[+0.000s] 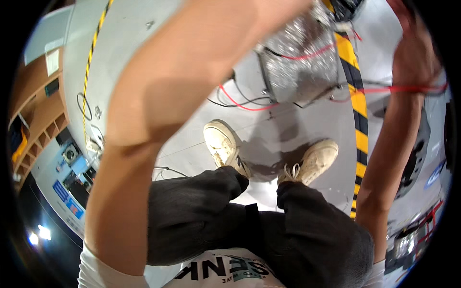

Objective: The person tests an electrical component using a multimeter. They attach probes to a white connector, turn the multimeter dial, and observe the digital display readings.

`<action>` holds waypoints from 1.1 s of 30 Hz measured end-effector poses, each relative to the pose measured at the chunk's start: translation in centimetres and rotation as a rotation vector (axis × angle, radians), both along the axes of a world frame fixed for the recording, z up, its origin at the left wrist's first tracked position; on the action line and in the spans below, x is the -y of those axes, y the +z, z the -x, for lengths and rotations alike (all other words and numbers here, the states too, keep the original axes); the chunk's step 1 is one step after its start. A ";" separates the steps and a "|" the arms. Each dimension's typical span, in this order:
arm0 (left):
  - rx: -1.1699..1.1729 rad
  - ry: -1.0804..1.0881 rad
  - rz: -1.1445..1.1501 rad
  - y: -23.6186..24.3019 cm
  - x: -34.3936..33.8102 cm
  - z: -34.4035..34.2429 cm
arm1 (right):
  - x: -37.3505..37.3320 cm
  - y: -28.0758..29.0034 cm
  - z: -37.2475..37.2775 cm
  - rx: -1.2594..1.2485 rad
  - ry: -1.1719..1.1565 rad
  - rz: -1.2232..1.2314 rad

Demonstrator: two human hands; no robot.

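Note:
My left forearm (192,62) sweeps up from the lower left across the picture, and its hand lies beyond the top edge. Under that arm's far end sits a box-like thing wrapped in clear bubble wrap (305,72), silvery inside. At the upper right, my right hand (415,55) reaches away from me; its fingers are blurred and partly cut off, so their grip is hidden. A red cable (398,89) and a dark one cross at the right wrist. Another red cable (249,108) and black cables (235,102) trail on the floor beside the wrapped box.
Yellow-black floor tape (357,101) runs along the right of the box, and a thinner strip (94,43) is at the left. My shoes (314,161) stand on the grey floor. Wooden shelving (41,105) is far left. A black bag (345,8) lies behind the box.

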State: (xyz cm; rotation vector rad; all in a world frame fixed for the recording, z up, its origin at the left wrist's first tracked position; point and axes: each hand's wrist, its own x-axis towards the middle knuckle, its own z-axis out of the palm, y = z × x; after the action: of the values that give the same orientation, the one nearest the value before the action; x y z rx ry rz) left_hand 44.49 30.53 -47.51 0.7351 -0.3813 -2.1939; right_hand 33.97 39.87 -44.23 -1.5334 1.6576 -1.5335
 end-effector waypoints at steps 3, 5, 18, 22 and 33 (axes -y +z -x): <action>0.207 0.073 -0.155 -1.3 -0.3 1.9 | 1.3 -4.4 4.7 -0.313 0.120 0.050; 0.228 0.217 -0.251 -0.2 0.1 1.6 | 0.5 -2.5 3.3 0.004 0.074 -0.076; 0.211 0.260 -0.360 -0.3 -0.9 3.3 | -0.6 0.3 1.3 -0.026 -0.064 -0.192; 0.216 0.276 -0.325 -0.6 -0.8 3.9 | -0.2 0.2 2.8 0.145 -0.072 -0.234; 0.188 0.320 -0.406 -1.9 -0.6 5.5 | -0.3 0.3 1.9 0.255 -0.142 -0.240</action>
State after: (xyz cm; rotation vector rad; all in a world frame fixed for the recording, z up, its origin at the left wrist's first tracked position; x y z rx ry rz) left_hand 38.97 31.12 -49.37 1.1430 0.0949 -1.9191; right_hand 32.12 40.19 -43.91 -1.0707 1.7557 -1.4666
